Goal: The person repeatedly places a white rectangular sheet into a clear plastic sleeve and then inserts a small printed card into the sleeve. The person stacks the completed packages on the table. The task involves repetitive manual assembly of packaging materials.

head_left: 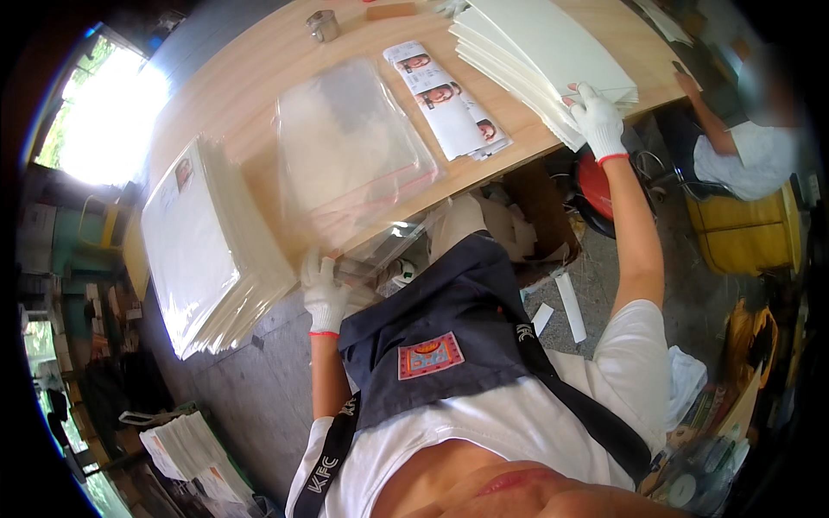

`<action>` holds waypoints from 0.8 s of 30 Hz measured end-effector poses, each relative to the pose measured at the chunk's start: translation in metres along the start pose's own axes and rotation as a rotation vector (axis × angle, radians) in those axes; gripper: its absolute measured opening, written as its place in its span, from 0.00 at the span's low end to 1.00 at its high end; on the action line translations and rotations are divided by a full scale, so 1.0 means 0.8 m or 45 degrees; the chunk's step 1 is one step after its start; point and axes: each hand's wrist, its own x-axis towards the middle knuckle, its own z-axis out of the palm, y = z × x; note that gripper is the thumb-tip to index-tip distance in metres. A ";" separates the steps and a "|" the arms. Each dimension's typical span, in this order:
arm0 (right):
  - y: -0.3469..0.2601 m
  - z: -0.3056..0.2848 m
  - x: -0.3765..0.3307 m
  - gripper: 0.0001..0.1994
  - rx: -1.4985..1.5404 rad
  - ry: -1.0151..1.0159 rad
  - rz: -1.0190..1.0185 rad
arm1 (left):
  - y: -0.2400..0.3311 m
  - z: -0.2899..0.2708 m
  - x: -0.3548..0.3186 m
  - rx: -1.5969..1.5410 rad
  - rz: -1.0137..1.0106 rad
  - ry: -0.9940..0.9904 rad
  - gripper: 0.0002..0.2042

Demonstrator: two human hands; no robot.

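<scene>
My left hand (325, 292), in a white knitted glove with a red cuff, is by the near table edge, with its fingers closed on the edge of a clear plastic bag (380, 250). More clear plastic bags (341, 129) lie in a flat pile on the table just beyond it. Over at the right, my right hand (598, 121), gloved the same way, grips the near edge of a white sheet (553, 47). That sheet lies on top of a fanned stack of stiff white sheets. Between the two piles are printed paper slips (445, 104) with pictures.
At the left table edge a tall stack of white sheets in clear plastic (194, 250) leans outward. A metal cup (323, 26) stands at the back. Below the table are a cardboard box (544, 207) and a red stool (593, 192). Another person (747, 155) sits at the right.
</scene>
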 end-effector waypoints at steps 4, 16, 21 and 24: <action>0.007 0.018 0.021 0.19 -0.197 -0.127 -0.038 | 0.001 -0.046 -0.029 0.036 0.067 -0.269 0.25; 0.020 -0.036 0.040 0.10 -0.417 0.312 -0.376 | 0.034 0.082 0.100 0.285 0.334 0.096 0.28; 0.026 -0.035 -0.052 0.08 -0.467 0.330 -0.590 | 0.024 0.101 0.210 0.392 0.285 0.022 0.26; -0.013 -0.060 -0.093 0.17 0.164 0.259 -0.224 | 0.006 0.102 0.239 0.389 0.230 0.054 0.26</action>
